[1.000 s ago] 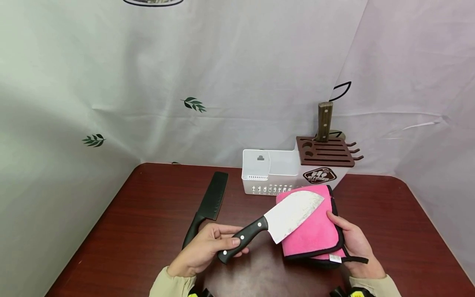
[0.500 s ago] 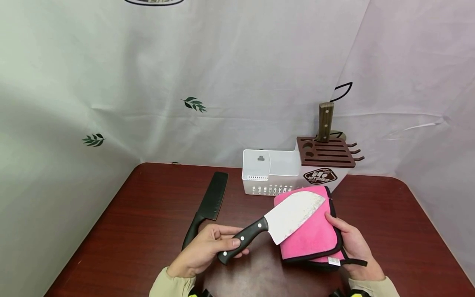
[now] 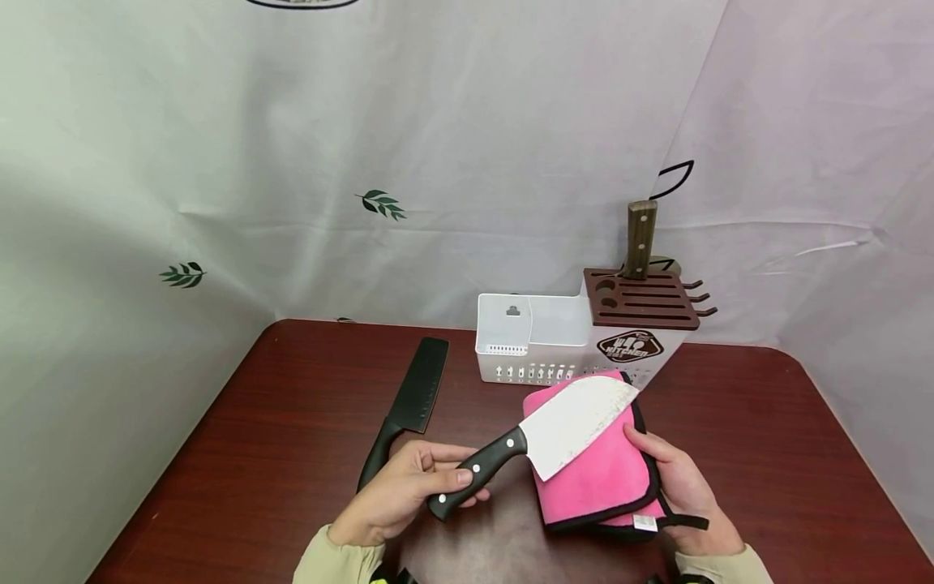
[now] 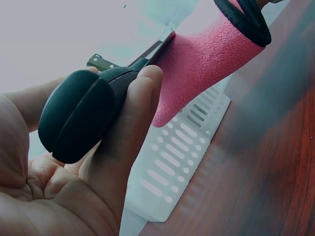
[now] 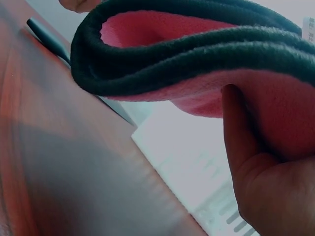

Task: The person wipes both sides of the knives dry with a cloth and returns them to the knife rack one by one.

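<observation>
In the head view my left hand (image 3: 397,491) grips the black riveted handle of a broad-bladed kitchen knife (image 3: 580,422), its tip pointing to the upper right. Thumb on top and fingers beneath hold the handle. Behind the blade lies a folded pink cloth (image 3: 598,491) with black edging and a small white tag. My right hand (image 3: 686,495) holds this cloth at its right side, thumb on the front face. The left wrist view shows the handle's butt (image 4: 76,115) and the cloth (image 4: 202,54) against the blade. Folded layers of the cloth (image 5: 275,103) fill the right wrist view.
A black knife (image 3: 419,385) lies on the dark red table (image 3: 241,454), left of the held knife. At the back stands a white rack (image 3: 536,361) with a brown slotted top (image 3: 645,304). One wooden-handled knife (image 3: 641,239) stands in a slot. Hooks stick out on the right.
My right hand has moved left and slightly down with the cloth, sliding it further left behind the blade. The left hand and the knife have stayed in place.
</observation>
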`<state>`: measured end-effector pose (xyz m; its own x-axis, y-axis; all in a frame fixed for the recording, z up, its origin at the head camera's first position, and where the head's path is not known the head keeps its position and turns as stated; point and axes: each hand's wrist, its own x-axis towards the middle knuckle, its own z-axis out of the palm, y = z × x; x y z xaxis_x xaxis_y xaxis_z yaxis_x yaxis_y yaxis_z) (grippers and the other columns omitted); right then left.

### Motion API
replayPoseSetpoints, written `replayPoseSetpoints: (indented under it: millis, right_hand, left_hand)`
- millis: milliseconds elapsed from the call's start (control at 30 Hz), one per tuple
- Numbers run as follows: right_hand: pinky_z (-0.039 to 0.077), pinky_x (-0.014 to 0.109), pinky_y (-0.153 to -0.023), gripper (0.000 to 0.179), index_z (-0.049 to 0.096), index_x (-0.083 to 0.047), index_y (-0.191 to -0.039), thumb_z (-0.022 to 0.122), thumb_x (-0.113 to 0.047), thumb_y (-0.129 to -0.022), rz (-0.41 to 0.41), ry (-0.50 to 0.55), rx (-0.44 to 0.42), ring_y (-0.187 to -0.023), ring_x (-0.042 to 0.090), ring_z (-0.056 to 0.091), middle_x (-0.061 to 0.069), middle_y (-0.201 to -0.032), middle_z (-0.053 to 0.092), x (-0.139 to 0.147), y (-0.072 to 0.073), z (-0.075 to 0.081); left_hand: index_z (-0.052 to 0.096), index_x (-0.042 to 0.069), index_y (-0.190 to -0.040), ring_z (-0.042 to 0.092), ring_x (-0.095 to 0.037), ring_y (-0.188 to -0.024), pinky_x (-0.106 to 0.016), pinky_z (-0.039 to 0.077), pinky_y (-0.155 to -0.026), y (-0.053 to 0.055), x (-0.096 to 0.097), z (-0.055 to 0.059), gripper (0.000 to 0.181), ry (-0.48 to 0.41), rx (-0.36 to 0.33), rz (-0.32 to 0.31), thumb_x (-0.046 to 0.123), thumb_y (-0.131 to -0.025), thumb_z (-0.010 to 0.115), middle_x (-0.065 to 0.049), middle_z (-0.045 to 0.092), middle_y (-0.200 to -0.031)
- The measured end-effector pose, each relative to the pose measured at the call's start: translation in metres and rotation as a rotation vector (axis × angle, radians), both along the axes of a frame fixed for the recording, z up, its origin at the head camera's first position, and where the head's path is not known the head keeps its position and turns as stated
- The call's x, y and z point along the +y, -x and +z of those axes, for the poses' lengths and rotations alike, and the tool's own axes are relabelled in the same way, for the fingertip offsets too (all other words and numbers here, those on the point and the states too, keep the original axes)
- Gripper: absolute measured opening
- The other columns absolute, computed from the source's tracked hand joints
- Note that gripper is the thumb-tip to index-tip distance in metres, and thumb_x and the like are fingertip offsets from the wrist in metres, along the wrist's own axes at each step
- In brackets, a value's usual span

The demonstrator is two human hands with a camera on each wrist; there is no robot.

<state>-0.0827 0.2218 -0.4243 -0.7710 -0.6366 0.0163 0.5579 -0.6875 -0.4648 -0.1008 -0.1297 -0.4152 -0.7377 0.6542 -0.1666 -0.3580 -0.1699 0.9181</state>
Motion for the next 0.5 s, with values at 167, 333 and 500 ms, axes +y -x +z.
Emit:
replayPoseSetpoints:
  millis: [167,333,500]
  right_hand:
    - [0.048,0.048,-0.103,0.057,0.058,-0.011,-0.13,0.006,-0.027,-0.112,0.02,-0.001,0.008,-0.12,0.032,0.062,0.015,-0.129,0.065,-0.005,0.0,-0.002]
    - [0.048,0.049,-0.103,0.057,0.057,-0.011,-0.131,0.006,-0.027,-0.112,0.035,-0.007,0.016,-0.12,0.033,0.062,0.015,-0.13,0.065,-0.01,-0.001,-0.003]
    - [0.051,0.046,-0.1,0.056,0.058,-0.011,-0.129,0.006,-0.025,-0.112,0.028,-0.006,0.032,-0.118,0.03,0.063,0.013,-0.128,0.066,-0.016,-0.002,-0.005]
  left_hand:
    - [0.054,-0.013,-0.135,0.073,-0.02,-0.094,-0.028,0.058,-0.083,0.0,0.0,0.0,0.045,0.005,0.001,0.001,0.006,-0.097,0.066,-0.028,0.068,-0.114]
    - [0.054,-0.014,-0.135,0.073,-0.019,-0.094,-0.027,0.058,-0.082,0.0,0.0,0.0,0.044,0.003,0.002,0.002,0.005,-0.097,0.066,-0.027,0.069,-0.114]
    - [0.054,-0.014,-0.135,0.073,-0.019,-0.094,-0.027,0.058,-0.082,0.0,0.0,0.0,0.045,0.001,0.007,0.001,0.006,-0.097,0.066,-0.025,0.071,-0.11]
